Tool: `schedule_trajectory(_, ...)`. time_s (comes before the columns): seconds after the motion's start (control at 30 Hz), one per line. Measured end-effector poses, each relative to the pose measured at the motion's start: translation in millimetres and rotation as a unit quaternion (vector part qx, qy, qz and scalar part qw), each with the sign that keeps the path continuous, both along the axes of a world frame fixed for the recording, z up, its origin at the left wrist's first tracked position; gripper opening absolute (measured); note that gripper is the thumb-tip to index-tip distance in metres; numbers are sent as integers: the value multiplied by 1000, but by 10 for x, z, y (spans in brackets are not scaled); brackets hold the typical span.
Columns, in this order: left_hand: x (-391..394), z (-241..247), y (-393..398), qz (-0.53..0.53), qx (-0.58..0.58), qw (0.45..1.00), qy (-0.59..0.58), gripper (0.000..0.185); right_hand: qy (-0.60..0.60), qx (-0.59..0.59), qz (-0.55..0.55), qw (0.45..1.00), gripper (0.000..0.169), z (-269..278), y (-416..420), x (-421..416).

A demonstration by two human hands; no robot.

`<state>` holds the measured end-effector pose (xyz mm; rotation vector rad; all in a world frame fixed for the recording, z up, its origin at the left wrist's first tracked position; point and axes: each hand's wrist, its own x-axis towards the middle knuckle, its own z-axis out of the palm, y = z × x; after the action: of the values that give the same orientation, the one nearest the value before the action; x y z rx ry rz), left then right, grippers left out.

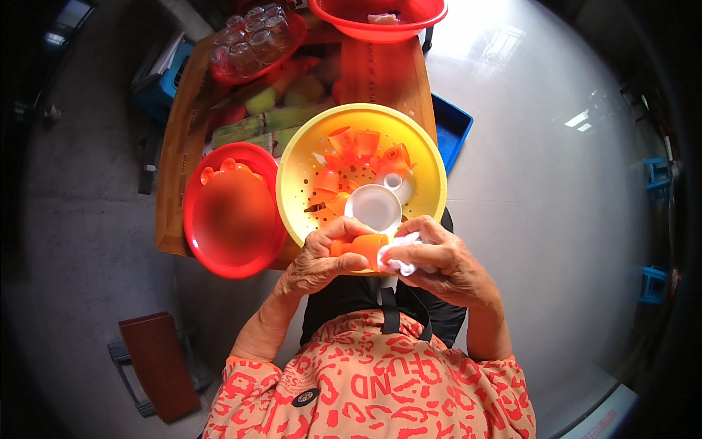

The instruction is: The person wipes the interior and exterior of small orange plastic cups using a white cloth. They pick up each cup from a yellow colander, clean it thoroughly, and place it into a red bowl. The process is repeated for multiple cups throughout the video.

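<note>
My left hand (323, 258) grips an orange plastic cup (368, 248) lying sideways, its rim towards the right. In my right hand (449, 263) is a crumpled white cloth (405, 255), pressed at the cup's rim. Both hands are over the near edge of a yellow colander basin (290, 164). Inside it lie several orange cups (367, 144), a round white dish (374, 208) and a white piece with a ring-shaped centre (405, 184). A red oval tray (189, 236) to the left carries small round-ended orange pieces (229, 164) and a large orange-red rounded thing (234, 219).
The wooden table (167, 203) bears a red tray (296, 33) of several clear glasses (260, 41) at the back left and a red basin (378, 34) at the back. Beyond its right edge is a blue crate (452, 131). A brown-topped stool (159, 365) stands at the lower left.
</note>
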<state>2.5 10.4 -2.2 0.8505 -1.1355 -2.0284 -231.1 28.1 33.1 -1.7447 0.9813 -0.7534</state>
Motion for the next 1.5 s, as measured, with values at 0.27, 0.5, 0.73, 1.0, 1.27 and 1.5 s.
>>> schedule_trajectory(0.27,-83,3,25,30,54,998,2,50,-64,-184,-136,971,39,-161,-52,200)
schedule_trajectory(0.5,-169,29,55,72,-29,997,-24,44,-130,-83,-175,972,19,-279,-102,287)
schedule_trajectory(0.73,-123,15,62,51,-95,992,-61,40,-177,82,-102,975,25,-270,-26,182)
schedule_trajectory(1.0,-42,45,39,21,16,1000,10,39,-25,-272,-87,958,40,-168,-250,272)
schedule_trajectory(1.27,-103,-38,-17,56,-352,930,-92,49,-255,299,-120,912,17,-303,-128,277)
schedule_trajectory(1.5,42,101,-85,-15,97,995,20,57,-111,-25,-111,987,21,-275,-234,313)
